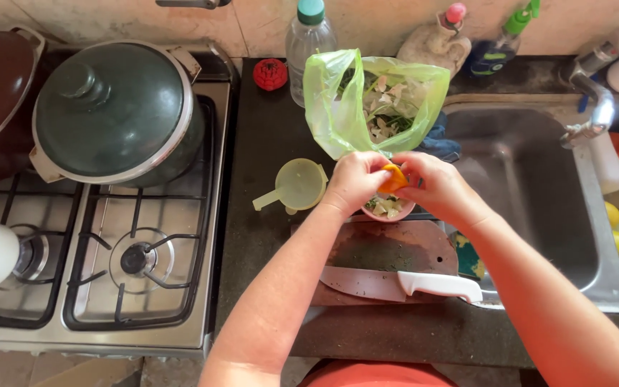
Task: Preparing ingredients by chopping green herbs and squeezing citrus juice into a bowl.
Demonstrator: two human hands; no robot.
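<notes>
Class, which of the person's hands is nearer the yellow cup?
Left. The left hand is just right of the yellow cup; the right hand is farther right, beyond the left.

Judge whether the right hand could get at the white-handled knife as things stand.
Probably yes, once freed: the right hand now grips the orange piece, but the knife lies uncovered on the cutting board just below it.
</notes>
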